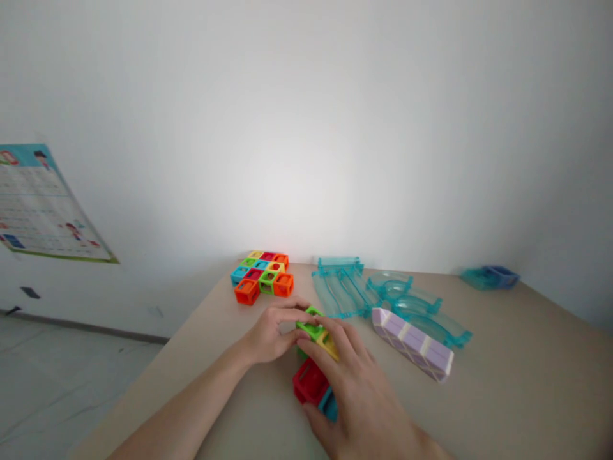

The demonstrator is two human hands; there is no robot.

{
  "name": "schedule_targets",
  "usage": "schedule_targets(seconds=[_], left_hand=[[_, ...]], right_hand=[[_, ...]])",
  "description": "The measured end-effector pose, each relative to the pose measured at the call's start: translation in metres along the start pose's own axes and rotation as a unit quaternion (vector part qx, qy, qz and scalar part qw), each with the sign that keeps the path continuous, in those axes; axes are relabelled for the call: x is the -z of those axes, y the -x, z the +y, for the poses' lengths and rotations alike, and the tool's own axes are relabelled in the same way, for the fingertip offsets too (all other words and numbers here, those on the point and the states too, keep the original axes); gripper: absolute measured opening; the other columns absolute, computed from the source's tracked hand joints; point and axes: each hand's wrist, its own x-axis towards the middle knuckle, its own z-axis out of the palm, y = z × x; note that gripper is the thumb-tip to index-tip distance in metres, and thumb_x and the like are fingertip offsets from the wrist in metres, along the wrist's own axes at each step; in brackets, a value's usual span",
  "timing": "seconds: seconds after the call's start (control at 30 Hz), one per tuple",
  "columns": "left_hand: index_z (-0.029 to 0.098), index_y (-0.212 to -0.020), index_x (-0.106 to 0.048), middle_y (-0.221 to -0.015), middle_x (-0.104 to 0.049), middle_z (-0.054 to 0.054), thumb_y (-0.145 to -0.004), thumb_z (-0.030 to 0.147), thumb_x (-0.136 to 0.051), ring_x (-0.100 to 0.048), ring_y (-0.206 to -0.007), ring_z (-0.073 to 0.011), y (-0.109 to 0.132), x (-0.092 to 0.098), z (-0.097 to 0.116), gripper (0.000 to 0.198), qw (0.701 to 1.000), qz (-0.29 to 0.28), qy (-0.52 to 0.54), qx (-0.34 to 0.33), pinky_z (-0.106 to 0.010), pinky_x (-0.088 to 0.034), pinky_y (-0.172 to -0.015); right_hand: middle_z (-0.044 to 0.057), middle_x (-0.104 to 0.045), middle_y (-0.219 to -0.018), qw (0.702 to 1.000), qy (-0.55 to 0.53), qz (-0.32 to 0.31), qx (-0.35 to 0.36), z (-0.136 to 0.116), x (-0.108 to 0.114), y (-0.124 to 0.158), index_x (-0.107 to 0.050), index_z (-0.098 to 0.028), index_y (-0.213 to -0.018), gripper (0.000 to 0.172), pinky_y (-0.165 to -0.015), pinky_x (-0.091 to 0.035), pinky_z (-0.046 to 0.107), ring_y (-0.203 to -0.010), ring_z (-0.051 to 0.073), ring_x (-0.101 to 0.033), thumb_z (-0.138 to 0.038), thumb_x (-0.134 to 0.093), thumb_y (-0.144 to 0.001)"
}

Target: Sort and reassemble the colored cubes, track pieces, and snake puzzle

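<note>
In front of me stands a small group of hollow toy cube blocks: a green block (310, 329), a yellow block (329, 345), a red block (309, 383) and a blue block (328, 405). My left hand (275, 332) is closed on the green block from the left, thumb and fingers pinching it. Draped over the right side of the group, my right hand (357, 377) has its fingers bent around the yellow block. Its thumb lies by the blue block. My right hand hides part of the group, so whether all the blocks are joined I cannot tell.
Several more coloured cube blocks (253, 273) sit together at the back left of the table (517, 370). Clear teal track pieces (342, 291) lie along the wall. A purple-and-white block (414, 343) rests right of my hands. A blue cart-like piece (500, 276) stands far right.
</note>
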Motion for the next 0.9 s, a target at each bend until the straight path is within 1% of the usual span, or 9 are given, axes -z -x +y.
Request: schedule_targets(seconds=[0.07,0.17,0.23,0.37,0.47,0.57,0.77,0.83,0.9], left_hand=[[0.02,-0.094,-0.076,-0.101,-0.066,-0.011,-0.082,0.041,-0.066,-0.062,-0.097,-0.0223,-0.001,-0.005,0.0,0.026,0.998,0.043,0.012,0.035,-0.035,-0.051,-0.088],[0.02,-0.093,-0.076,-0.096,-0.062,-0.009,-0.08,0.04,-0.068,-0.062,-0.09,-0.02,-0.004,-0.009,-0.006,0.025,0.986,0.129,0.024,0.101,-0.031,-0.054,-0.078],[0.021,-0.096,-0.076,-0.096,-0.061,-0.008,-0.079,0.039,-0.068,-0.061,-0.091,-0.0202,-0.006,-0.006,-0.012,0.026,0.977,0.174,0.013,0.121,-0.031,-0.055,-0.077],[0.019,-0.087,-0.075,-0.094,-0.062,-0.008,-0.077,0.037,-0.069,-0.061,-0.09,-0.0208,-0.006,0.01,-0.019,0.022,0.964,0.227,-0.019,0.139,-0.03,-0.054,-0.076],[0.017,-0.08,-0.069,-0.083,-0.064,-0.005,-0.076,0.041,-0.068,-0.062,-0.078,-0.0186,-0.006,0.013,-0.012,0.025,0.953,0.223,0.066,0.197,-0.029,-0.054,-0.07],[0.018,-0.075,-0.061,-0.074,-0.065,-0.002,-0.078,0.048,-0.064,-0.064,-0.071,-0.0178,-0.007,0.006,-0.003,0.031,0.931,0.197,0.166,0.259,-0.03,-0.056,-0.066],[0.018,-0.075,-0.06,-0.064,-0.062,-0.001,-0.081,0.056,-0.056,-0.063,-0.055,-0.0169,-0.005,-0.011,-0.006,0.04,0.916,0.134,0.202,0.321,-0.028,-0.054,-0.051],[0.017,-0.072,-0.058,-0.058,-0.059,0.0,-0.08,0.058,-0.056,-0.058,-0.046,-0.0153,-0.005,-0.014,-0.01,0.041,0.895,0.122,0.245,0.352,-0.028,-0.051,-0.045],[0.017,-0.068,-0.055,-0.051,-0.053,0.003,-0.078,0.058,-0.056,-0.052,-0.038,-0.0132,-0.005,-0.015,-0.012,0.042,0.865,0.145,0.294,0.381,-0.028,-0.048,-0.04]], right_hand=[[0.007,-0.037,-0.146,1.0,0.006,0.001,-0.004,-0.001,-0.001,-0.001,-0.052,-0.026,-0.128,0.053,-0.108,-0.035,0.042,-0.132,0.027,-0.032,-0.029,-0.061,-0.075],[0.005,-0.036,-0.147,1.0,0.022,-0.001,-0.022,-0.004,-0.002,-0.001,-0.06,-0.025,-0.112,0.036,-0.108,-0.035,0.042,-0.131,0.027,-0.034,-0.031,-0.062,-0.077],[0.006,-0.04,-0.144,0.999,0.029,0.0,-0.031,-0.004,-0.002,0.0,-0.063,-0.024,-0.103,0.027,-0.108,-0.035,0.042,-0.13,0.027,-0.033,-0.034,-0.061,-0.078],[0.007,-0.043,-0.141,0.999,0.025,0.006,-0.032,-0.003,-0.001,0.001,-0.063,-0.023,-0.102,0.026,-0.108,-0.036,0.042,-0.13,0.028,-0.033,-0.039,-0.058,-0.082],[0.007,-0.045,-0.139,0.999,0.022,0.01,-0.028,0.0,-0.002,0.0,-0.062,-0.023,-0.111,0.032,-0.108,-0.035,0.044,-0.129,0.029,-0.035,-0.039,-0.057,-0.083],[0.007,-0.044,-0.141,0.999,0.028,0.013,-0.022,0.001,-0.002,0.0,-0.053,-0.026,-0.128,0.047,-0.108,-0.034,0.047,-0.128,0.03,-0.034,-0.04,-0.057,-0.083],[0.006,-0.05,-0.133,0.999,0.029,0.0,-0.013,0.001,0.002,-0.002,-0.047,-0.028,-0.135,0.057,-0.106,-0.035,0.045,-0.122,0.029,-0.038,-0.039,-0.058,-0.081],[0.006,-0.054,-0.127,0.999,0.028,-0.01,-0.019,0.0,0.004,-0.003,-0.049,-0.027,-0.134,0.057,-0.105,-0.036,0.045,-0.118,0.029,-0.041,-0.038,-0.06,-0.079],[0.005,-0.056,-0.122,0.999,0.024,-0.017,-0.027,0.0,0.005,-0.003,-0.05,-0.027,-0.132,0.056,-0.104,-0.037,0.044,-0.114,0.028,-0.043,-0.038,-0.061,-0.078]])
